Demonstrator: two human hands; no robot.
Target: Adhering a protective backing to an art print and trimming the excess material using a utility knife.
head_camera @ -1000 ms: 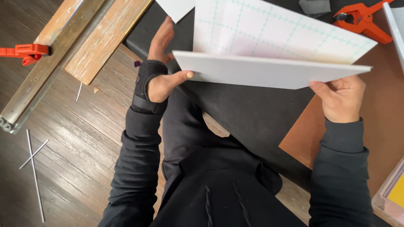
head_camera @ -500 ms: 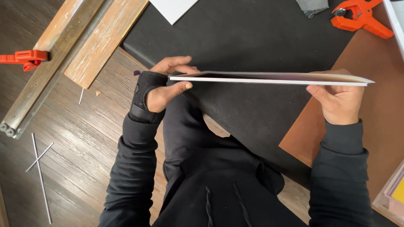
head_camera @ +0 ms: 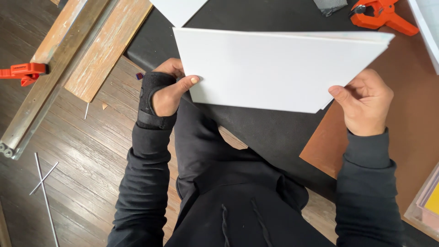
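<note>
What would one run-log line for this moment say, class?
left hand: grips white board edge | right hand: grips opposite edge | board: held flat above black mat | orange clamp: beyond board

Both hands are gripping a big white board (head_camera: 274, 68) flat-side up over a black mat (head_camera: 265, 132) on the worktop. The left hand (head_camera: 167, 89), in a black wrist brace, pinches the board's left edge with the thumb on top; the right hand (head_camera: 363, 100) grips the lower right corner. There's an orange clamp (head_camera: 382, 16) top right, another orange clamp (head_camera: 23, 72) on a metal rail (head_camera: 41, 100) at left, beside a wooden plank (head_camera: 107, 48).
</note>
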